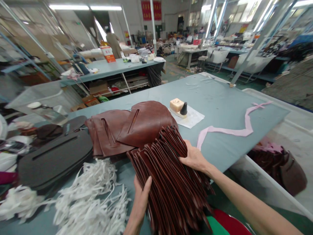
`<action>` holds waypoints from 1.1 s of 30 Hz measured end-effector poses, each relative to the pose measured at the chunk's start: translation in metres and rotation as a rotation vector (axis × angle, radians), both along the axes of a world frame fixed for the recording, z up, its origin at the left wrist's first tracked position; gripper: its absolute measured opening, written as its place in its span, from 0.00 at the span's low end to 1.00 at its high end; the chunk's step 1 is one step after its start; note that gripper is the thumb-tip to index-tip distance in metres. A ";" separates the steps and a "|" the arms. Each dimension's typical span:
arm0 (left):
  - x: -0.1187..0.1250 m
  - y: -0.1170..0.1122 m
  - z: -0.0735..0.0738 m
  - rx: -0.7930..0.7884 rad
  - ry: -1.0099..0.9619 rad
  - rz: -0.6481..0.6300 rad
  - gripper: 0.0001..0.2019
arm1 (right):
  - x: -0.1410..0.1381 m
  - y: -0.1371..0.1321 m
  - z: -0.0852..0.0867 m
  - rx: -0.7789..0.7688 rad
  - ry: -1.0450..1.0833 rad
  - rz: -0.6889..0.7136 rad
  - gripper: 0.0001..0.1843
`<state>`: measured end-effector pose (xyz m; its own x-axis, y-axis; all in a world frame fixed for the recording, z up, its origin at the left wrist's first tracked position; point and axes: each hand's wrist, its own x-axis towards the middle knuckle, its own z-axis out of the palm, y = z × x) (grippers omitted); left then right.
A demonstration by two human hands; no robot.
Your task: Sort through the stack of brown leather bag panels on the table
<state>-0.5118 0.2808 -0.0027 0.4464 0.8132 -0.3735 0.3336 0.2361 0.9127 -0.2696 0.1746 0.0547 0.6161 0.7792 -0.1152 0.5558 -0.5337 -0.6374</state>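
Between my two hands is a thick stack of brown leather pieces (pixel 168 173), standing on edge like the pages of a book at the table's front edge. My left hand (pixel 141 195) presses on its left side, thumb up along the outer piece. Against its far right side my right hand (pixel 195 156) is closed, with the fingers hidden behind the leather. Just beyond the stack lies a pile of larger brown leather panels (pixel 151 120) with slits in them. A heap of white strips (pixel 93 195) is left of my left hand.
A pink ribbon (pixel 230 131) lies across the blue-grey table (pixel 220 98). Behind the panels, a cream block (pixel 176 104) and a black cone-shaped piece (pixel 184 108) rest on white paper. Dark slitted panels (pixel 58 156) lie left. A white bin (pixel 269 182) at right holds brown pieces. Another person stands far back.
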 end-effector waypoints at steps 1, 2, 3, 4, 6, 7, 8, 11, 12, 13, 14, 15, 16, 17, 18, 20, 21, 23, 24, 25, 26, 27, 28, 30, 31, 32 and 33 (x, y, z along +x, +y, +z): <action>-0.001 0.001 -0.001 -0.003 0.003 0.013 0.38 | -0.001 -0.001 -0.003 0.025 0.028 0.000 0.37; -0.001 0.001 -0.003 -0.005 0.006 0.028 0.38 | -0.001 -0.002 -0.005 0.050 0.052 -0.003 0.38; -0.002 0.002 -0.005 -0.004 0.006 0.038 0.38 | -0.001 -0.004 -0.006 0.072 0.071 -0.002 0.38; -0.002 0.002 -0.006 -0.001 0.003 0.043 0.38 | 0.000 -0.006 -0.007 0.088 0.089 0.004 0.39; -0.002 0.002 -0.008 0.006 -0.003 0.039 0.37 | 0.001 -0.010 -0.007 0.108 0.136 0.039 0.41; -0.001 0.003 -0.008 0.010 -0.005 0.035 0.37 | 0.001 -0.012 -0.006 0.116 0.169 0.071 0.41; -0.001 0.003 -0.008 0.012 -0.004 0.032 0.37 | 0.001 -0.013 -0.005 0.124 0.205 0.105 0.41; 0.001 0.003 -0.007 0.015 0.008 0.032 0.37 | -0.001 -0.013 -0.006 0.136 0.288 0.146 0.45; 0.001 0.003 -0.006 0.014 0.014 0.035 0.36 | -0.001 -0.012 -0.007 0.136 0.303 0.134 0.47; 0.001 0.003 -0.006 0.011 0.017 0.039 0.36 | 0.000 -0.011 -0.008 0.135 0.316 0.119 0.48; 0.001 0.003 -0.005 0.008 0.016 0.043 0.36 | 0.001 -0.011 -0.009 0.136 0.333 0.109 0.46; 0.001 0.003 -0.004 0.006 0.009 0.047 0.36 | 0.003 -0.009 -0.010 0.140 0.355 0.103 0.44; 0.001 0.002 -0.003 0.006 0.001 0.050 0.36 | 0.005 -0.008 -0.011 0.141 0.376 0.100 0.41; 0.001 0.001 -0.002 0.007 -0.007 0.052 0.36 | 0.006 -0.006 -0.011 0.133 0.385 0.093 0.39; 0.001 0.001 0.000 0.008 -0.014 0.053 0.36 | 0.007 -0.004 -0.011 0.114 0.374 0.079 0.39; 0.002 -0.001 0.002 0.012 -0.022 0.056 0.36 | 0.006 0.000 -0.010 0.038 0.268 0.024 0.41; 0.003 -0.001 0.003 0.015 -0.025 0.058 0.36 | 0.003 0.003 -0.009 -0.011 0.182 -0.009 0.43; 0.004 -0.002 0.005 0.018 -0.032 0.062 0.36 | -0.004 0.008 -0.008 -0.092 0.008 -0.061 0.45; 0.004 -0.002 0.006 0.018 -0.034 0.064 0.36 | -0.007 0.010 -0.008 -0.120 -0.055 -0.074 0.45; 0.003 -0.002 0.006 0.018 -0.035 0.067 0.36 | -0.009 0.012 -0.008 -0.141 -0.096 -0.077 0.44; 0.003 -0.002 0.005 0.019 -0.038 0.068 0.36 | -0.010 0.014 -0.007 -0.160 -0.116 -0.076 0.42; 0.002 -0.001 0.005 0.022 -0.043 0.068 0.35 | -0.009 0.014 -0.006 -0.179 -0.120 -0.076 0.40; 0.001 -0.001 0.003 0.026 -0.050 0.067 0.35 | -0.006 0.013 -0.004 -0.195 -0.113 -0.080 0.39; 0.000 -0.001 0.000 0.031 -0.069 0.068 0.35 | 0.006 0.009 0.003 -0.205 -0.080 -0.090 0.37; -0.001 0.000 -0.002 0.033 -0.078 0.071 0.36 | 0.013 0.006 0.009 -0.200 -0.060 -0.090 0.36; -0.002 0.000 -0.003 0.033 -0.084 0.076 0.36 | 0.021 0.002 0.015 -0.193 -0.043 -0.086 0.35; -0.002 0.000 -0.005 0.032 -0.088 0.079 0.36 | 0.028 -0.002 0.021 -0.189 -0.032 -0.077 0.34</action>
